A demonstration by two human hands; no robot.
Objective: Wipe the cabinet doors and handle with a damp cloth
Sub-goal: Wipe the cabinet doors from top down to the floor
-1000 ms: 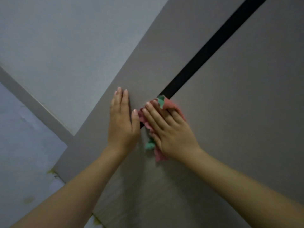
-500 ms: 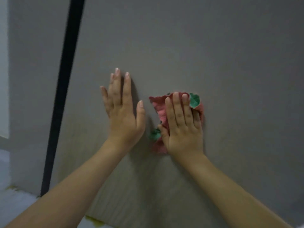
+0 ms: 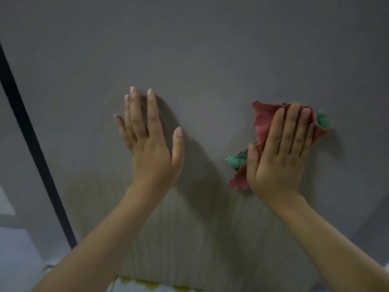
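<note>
A crumpled red and green cloth (image 3: 265, 127) is pressed flat against the smooth grey cabinet door (image 3: 210, 60) by the right hand (image 3: 280, 157), fingers straight and close together (nothing is gripped). To the left of the cloth, well apart from it, the left hand (image 3: 151, 146) is laid open on the door, fingers slightly spread. A black vertical gap (image 3: 31, 144) is seen further left.

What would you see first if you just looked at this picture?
First, the red and green cloth, right of middle, pressed flat against the grey cabinet door by the right hand. Next, the left hand near the middle, fingers straight, laid on the same door. Then the black strip slanting down the left edge of the view.
</note>
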